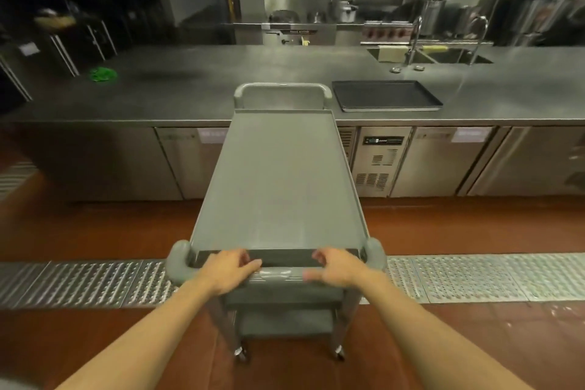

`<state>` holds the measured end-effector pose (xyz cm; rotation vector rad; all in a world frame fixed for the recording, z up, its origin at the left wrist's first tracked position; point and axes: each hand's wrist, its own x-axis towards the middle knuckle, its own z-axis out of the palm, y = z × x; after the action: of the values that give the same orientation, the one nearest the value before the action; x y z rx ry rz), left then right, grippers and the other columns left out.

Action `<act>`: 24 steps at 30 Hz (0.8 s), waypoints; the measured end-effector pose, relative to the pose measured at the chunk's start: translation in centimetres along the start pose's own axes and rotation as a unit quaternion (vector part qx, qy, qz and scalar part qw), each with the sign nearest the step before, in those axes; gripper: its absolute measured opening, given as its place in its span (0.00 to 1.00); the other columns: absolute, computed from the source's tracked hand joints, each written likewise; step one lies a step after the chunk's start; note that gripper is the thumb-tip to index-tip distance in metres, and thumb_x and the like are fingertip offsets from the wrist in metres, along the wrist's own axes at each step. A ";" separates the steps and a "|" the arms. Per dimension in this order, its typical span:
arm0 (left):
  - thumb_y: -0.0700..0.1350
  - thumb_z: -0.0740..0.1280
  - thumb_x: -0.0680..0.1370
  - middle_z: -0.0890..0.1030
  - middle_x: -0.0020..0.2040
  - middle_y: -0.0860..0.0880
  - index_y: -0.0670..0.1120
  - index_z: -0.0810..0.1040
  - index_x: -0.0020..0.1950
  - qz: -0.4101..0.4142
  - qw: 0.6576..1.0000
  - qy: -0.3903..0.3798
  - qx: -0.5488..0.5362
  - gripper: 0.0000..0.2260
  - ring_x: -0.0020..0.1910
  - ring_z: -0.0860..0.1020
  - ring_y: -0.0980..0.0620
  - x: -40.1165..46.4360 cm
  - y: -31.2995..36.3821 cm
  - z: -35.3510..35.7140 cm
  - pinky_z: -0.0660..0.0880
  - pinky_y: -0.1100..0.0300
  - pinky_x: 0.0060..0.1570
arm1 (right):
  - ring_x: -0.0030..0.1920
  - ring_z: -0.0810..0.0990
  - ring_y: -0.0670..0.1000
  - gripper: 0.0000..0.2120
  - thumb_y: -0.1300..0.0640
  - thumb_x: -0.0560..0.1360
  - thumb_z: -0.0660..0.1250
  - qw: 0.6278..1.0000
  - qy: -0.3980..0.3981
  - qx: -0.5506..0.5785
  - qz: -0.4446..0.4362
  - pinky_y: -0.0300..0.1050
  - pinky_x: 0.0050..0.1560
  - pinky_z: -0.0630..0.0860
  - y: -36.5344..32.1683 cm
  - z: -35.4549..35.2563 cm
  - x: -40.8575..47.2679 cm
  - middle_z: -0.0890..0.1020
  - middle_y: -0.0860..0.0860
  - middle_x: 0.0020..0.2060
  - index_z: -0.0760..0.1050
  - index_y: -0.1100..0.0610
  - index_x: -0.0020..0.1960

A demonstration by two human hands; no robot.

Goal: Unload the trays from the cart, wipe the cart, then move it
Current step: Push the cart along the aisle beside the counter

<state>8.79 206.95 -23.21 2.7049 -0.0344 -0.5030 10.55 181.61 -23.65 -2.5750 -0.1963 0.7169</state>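
A grey service cart stands in front of me, its far end against the steel counter. Its top shelf is bare. My left hand and my right hand both grip the near handle bar, fingers curled over it, about a hand's width apart. Dark flat trays lie stacked on the counter just right of the cart's far handle. A green cloth lies on the counter at the left. Lower cart shelves show below the handle.
A double sink with taps sits at the counter's back right. Under-counter fridge doors line the front. A metal drain grate crosses the red floor beneath the cart. Stoves and pots stand behind.
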 end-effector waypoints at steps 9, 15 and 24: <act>0.79 0.60 0.60 0.83 0.48 0.51 0.53 0.76 0.50 0.054 0.973 -0.089 0.206 0.34 0.48 0.80 0.49 1.9 -4.6 0.2 0.78 0.51 0.50 | 0.54 0.82 0.59 0.15 0.50 0.71 0.67 0.960 0.037 -0.277 0.004 0.52 0.53 0.76 0.0 2.4 1.1 0.83 0.56 0.53 0.77 0.56 0.55; 0.61 0.66 0.65 0.84 0.48 0.51 0.52 0.79 0.49 0.048 0.971 -0.033 0.234 0.18 0.47 0.81 0.49 2.8 -5.4 1.5 0.79 0.53 0.50 | 0.49 0.83 0.59 0.14 0.48 0.70 0.67 0.950 0.051 -0.307 -0.034 0.49 0.47 0.75 0.2 2.4 1.6 0.85 0.55 0.49 0.79 0.56 0.51; 0.59 0.67 0.66 0.83 0.46 0.50 0.51 0.79 0.48 0.021 0.970 -0.009 0.243 0.16 0.46 0.81 0.47 1.2 -5.2 2.4 0.77 0.55 0.46 | 0.43 0.82 0.55 0.16 0.44 0.72 0.65 0.940 0.041 -0.314 -0.124 0.51 0.49 0.80 1.1 2.5 1.6 0.85 0.53 0.44 0.80 0.55 0.50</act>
<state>8.81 210.72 -27.67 3.1665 -0.2492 -0.5666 10.61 182.05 -26.78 -3.0801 -0.8253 0.5018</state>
